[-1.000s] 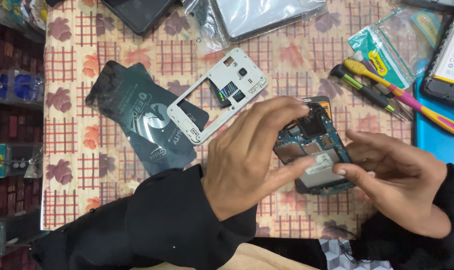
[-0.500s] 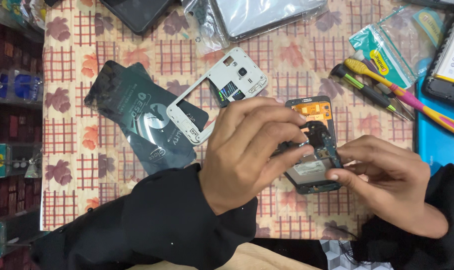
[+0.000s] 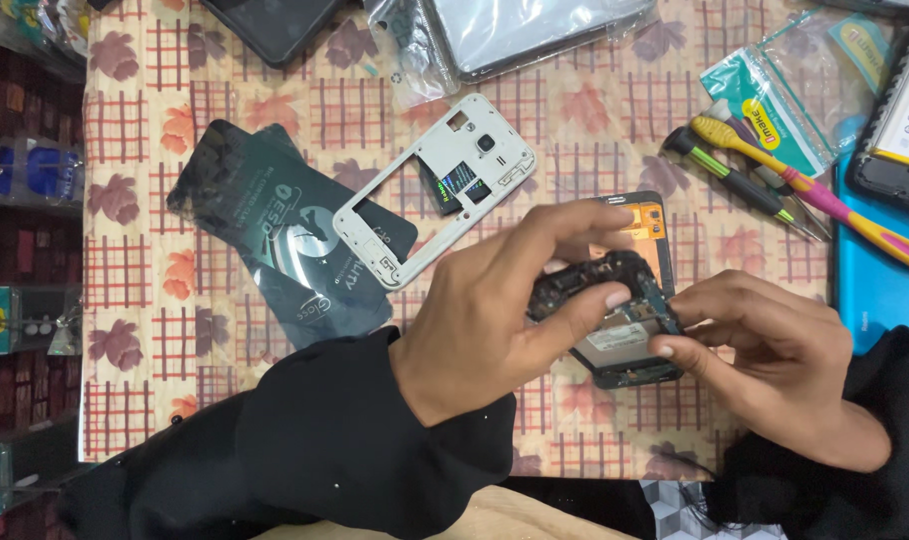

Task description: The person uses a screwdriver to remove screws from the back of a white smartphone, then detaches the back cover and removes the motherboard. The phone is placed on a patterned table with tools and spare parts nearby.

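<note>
My left hand (image 3: 505, 310) and my right hand (image 3: 765, 350) both grip a dark circuit board (image 3: 600, 285), tilted up off an opened phone body (image 3: 635, 350) that lies on the patterned tablecloth. The left thumb and fingers pinch the board's left part; the right fingertips hold its lower right corner. An orange part shows at the phone's top end (image 3: 647, 215). A white phone mid-frame (image 3: 435, 190) lies up-left of my hands, partly on a dark plastic pouch (image 3: 275, 235).
Screwdrivers with yellow, pink and green handles (image 3: 775, 170) lie at the right, by a clear packet (image 3: 785, 90). A blue phone cover (image 3: 880, 285) and a battery (image 3: 900, 120) sit at the far right. More phones and a bagged part (image 3: 535, 30) line the top edge.
The circuit board has been lifted and tilted away from the phone body. The orange part at the phone's top end has come into view. Both hands shifted slightly with it.
</note>
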